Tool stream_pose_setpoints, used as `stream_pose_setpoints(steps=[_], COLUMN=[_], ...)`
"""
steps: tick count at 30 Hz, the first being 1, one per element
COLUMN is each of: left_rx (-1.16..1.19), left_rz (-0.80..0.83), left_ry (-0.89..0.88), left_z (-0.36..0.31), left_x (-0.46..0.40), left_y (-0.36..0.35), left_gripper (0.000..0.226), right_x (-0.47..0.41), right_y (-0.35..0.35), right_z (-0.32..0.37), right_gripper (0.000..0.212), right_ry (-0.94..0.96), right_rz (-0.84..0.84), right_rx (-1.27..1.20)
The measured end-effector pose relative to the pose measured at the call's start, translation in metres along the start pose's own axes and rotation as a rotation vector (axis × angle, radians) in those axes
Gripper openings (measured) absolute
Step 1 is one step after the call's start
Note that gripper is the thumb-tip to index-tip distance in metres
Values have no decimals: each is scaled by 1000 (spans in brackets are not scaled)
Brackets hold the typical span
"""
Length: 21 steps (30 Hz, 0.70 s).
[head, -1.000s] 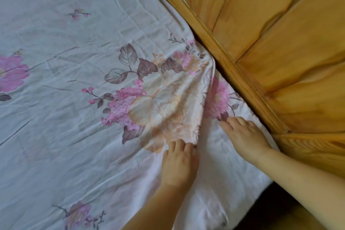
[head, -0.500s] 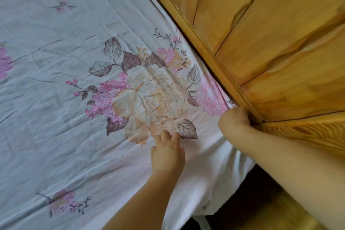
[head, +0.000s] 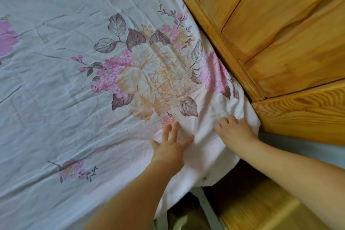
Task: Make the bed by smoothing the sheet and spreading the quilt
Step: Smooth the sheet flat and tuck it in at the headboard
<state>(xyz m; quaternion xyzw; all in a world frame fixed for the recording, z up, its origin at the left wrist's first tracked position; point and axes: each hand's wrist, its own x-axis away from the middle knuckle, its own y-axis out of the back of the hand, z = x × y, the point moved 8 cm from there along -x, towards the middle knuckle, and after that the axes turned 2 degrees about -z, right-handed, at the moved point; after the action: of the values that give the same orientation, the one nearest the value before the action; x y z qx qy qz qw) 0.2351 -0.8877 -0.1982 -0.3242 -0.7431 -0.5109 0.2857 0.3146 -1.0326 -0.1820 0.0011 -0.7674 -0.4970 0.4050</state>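
Across the left and middle of the bed lies the pale white cotton sheet printed with pink and peach flowers (head: 74, 84), spread over the mattress but creased, with long fold lines running over its far left part and fine ripples through the big peach bloom. No quilt is in view, so this looks like the first step: smoothing the sheet at the corner by the headboard.

Near the middle, just below the large bloom, the left hand (head: 171, 145) lies flat on the cloth, fingers straight and slightly spread, pressing down and gripping nothing. The fabric just to its right is bunched into soft folds.

Further right, the right hand (head: 235, 132) rests on the gathered corner of the sheet, fingers bent over the cloth; whether it is pinching the fabric or only pressing it I cannot tell. That corner hangs loose over the mattress edge, beside the honey-coloured wooden headboard (head: 280, 33) and the grained wooden side rail (head: 302, 114) below it.

I'd judge the next move calls for drawing the loose corner taut toward the rail and down, while the flat hand sweeps the ripples outward. Then the remaining creases on the left need the same treatment before any quilt goes on.
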Motion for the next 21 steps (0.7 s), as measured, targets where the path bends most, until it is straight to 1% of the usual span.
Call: stream_pose_setpoints(steps=[2,4,5,6,7,9,11,12,14,16,18,19,21], left_rx=[-83,-159,-187,-206,-218,-207,-209,-214,-224,-215,-182,-169,-138], left_rz=[21,40,41,38,43,62,71,72,72,80,92,100,111], left_ry=[-9,-20,-26,-25,-20,13,27,27,27,28,35,39,56], left_z=[2,5,7,9,11,18,23,25,30,35,42,47,61], left_x=[7,15,17,18,23,31,40,44,50,57,64,69,82], left_y=[-12,-20,-22,-22,-25,-30,-37,-39,-45,-50,-56,-58,-64], left_gripper=[93,99,102,104,106,108,110,110,109,106,103,101,95], right_x=[7,16,18,17,17,14,12,13,23,43,53,53,49], right_y=[7,12,11,6,-1,1,8,10,11,3,-15,-23,-35], right_z=[-3,0,-2,-8,-11,-14,-3,8,44,76,87,87,79], right_gripper=[42,23,22,27,31,35,36,36,36,34,27,25,32], right_ry=[17,72,89,79,34,-51,-95,-68,75,219,237,200,39], right_rz=[8,112,137,191,262,322,277,246,163,157,256,335,594], right_rx=[110,149,159,160,177,286,325,304,184,91,78,88,145])
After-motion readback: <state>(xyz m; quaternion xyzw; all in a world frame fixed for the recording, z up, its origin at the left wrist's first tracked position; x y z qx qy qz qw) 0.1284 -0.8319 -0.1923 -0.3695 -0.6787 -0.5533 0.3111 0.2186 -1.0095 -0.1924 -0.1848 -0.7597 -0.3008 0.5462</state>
